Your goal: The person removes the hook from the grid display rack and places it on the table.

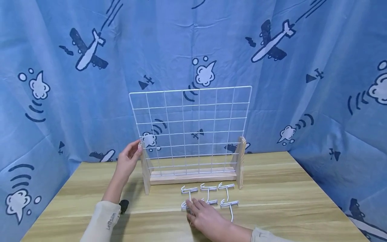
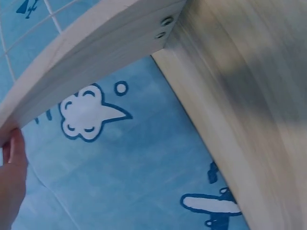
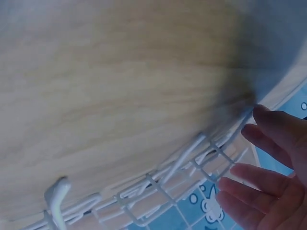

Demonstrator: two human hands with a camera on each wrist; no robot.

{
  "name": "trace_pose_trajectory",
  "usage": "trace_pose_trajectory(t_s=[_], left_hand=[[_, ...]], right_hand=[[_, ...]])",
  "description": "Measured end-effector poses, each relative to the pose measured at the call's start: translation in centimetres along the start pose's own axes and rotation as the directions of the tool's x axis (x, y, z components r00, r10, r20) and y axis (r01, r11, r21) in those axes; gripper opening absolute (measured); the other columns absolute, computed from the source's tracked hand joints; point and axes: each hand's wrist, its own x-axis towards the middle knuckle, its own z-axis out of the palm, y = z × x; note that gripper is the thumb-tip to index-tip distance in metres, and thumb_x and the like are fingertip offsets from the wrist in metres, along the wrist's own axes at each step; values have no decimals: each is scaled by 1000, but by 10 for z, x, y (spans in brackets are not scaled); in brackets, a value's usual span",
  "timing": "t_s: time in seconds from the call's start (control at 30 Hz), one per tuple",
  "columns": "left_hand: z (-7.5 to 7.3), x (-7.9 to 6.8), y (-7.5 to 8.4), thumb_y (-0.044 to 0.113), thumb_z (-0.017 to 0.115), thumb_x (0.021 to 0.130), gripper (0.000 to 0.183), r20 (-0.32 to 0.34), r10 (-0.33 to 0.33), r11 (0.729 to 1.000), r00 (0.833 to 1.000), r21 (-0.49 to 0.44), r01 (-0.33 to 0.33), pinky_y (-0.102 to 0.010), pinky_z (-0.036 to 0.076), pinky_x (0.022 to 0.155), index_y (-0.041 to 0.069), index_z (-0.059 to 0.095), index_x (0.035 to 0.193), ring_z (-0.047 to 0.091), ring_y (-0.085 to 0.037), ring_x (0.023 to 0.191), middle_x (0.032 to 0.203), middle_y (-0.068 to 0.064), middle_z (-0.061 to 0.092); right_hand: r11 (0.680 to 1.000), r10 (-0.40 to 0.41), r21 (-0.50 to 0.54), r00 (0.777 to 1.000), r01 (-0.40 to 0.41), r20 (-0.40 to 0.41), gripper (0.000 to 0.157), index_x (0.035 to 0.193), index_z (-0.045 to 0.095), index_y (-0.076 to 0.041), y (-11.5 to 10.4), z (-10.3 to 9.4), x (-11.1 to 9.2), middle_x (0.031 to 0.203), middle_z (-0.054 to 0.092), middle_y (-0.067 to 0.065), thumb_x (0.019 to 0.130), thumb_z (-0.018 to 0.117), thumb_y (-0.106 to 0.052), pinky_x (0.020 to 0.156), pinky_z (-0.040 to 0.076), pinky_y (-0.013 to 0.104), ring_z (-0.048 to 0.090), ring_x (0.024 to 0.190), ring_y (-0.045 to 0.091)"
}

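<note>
A white wire grid panel [image 1: 199, 119] stands upright in a light wooden stand [image 1: 193, 177]. At the top of the stand's left side post [image 1: 145, 174], my left hand [image 1: 128, 159] pinches the wood between thumb and fingers. Several white metal hooks [image 1: 231, 203] lie in two rows on the table in front of the stand. My right hand [image 1: 208, 216] is over the front row, partly covering the left and middle hooks. In the right wrist view its fingers [image 3: 249, 201] are spread and loosely bent near the hooks, with nothing gripped.
The wood-grain table [image 1: 272, 201] reaches back to a blue curtain [image 1: 193, 40] with airplane prints, which hangs behind and on both sides. A small black object [image 1: 123, 206] shows beside the left wrist. Screws [image 2: 167, 21] sit in the stand's side post.
</note>
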Motion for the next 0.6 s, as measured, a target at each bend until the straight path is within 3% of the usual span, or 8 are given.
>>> trace_pose_trajectory(t_s=[0.13, 0.23, 0.33, 0.4, 0.5, 0.6], left_hand=[[0, 1, 7, 23, 51, 101, 47, 13, -21, 999, 1000, 24, 20, -37, 38, 109, 6, 41, 144, 43, -29, 132, 141, -17, 46], [-1, -1, 13, 19, 50, 101, 47, 16, -50, 997, 999, 53, 49, -40, 36, 111, 5, 39, 144, 41, -31, 133, 144, -19, 44], [-2, -3, 21, 17, 50, 102, 48, 19, -76, 994, 997, 81, 75, -42, 36, 111, 4, 37, 146, 39, -34, 134, 146, -20, 40], [-4, -5, 27, 15, 49, 102, 48, 24, -92, 992, 995, 91, 90, -43, 36, 110, 3, 35, 146, 38, -36, 134, 147, -21, 38], [-6, -8, 36, 15, 48, 102, 50, 42, -123, 987, 992, 109, 118, -44, 38, 109, 2, 32, 147, 37, -36, 135, 148, -21, 37], [-7, -13, 43, 13, 46, 102, 49, 55, -130, 984, 990, 129, 122, -45, 37, 109, 0, 31, 147, 37, -37, 135, 147, -22, 37]], right_hand=[[999, 15, 33, 999, -13, -49, 29, 113, 71, -17, 4, -7, -3, 128, 60, 13, 85, 70, -27, 95, 51, 32, 59, 114, 27], [994, 57, 101, 980, -38, -192, 24, 103, 72, -14, 11, -10, -6, 117, 66, 10, 80, 76, -22, 90, 54, 32, 63, 107, 26], [983, 117, 175, 927, -57, -356, 17, 92, 71, -13, 22, -10, -9, 102, 70, 6, 77, 78, -19, 84, 56, 32, 66, 97, 24], [973, 160, 219, 891, -71, -425, 13, 89, 71, -11, 31, -12, -11, 97, 71, 5, 78, 77, -16, 82, 56, 33, 67, 92, 23], [951, 236, 290, 854, -106, -463, 8, 88, 72, -7, 46, -15, -18, 90, 71, 4, 84, 70, -14, 78, 57, 34, 67, 87, 22], [917, 327, 368, 823, -157, -465, 12, 89, 72, -4, 61, -20, -28, 89, 70, 5, 91, 63, -13, 74, 58, 35, 67, 85, 21]])
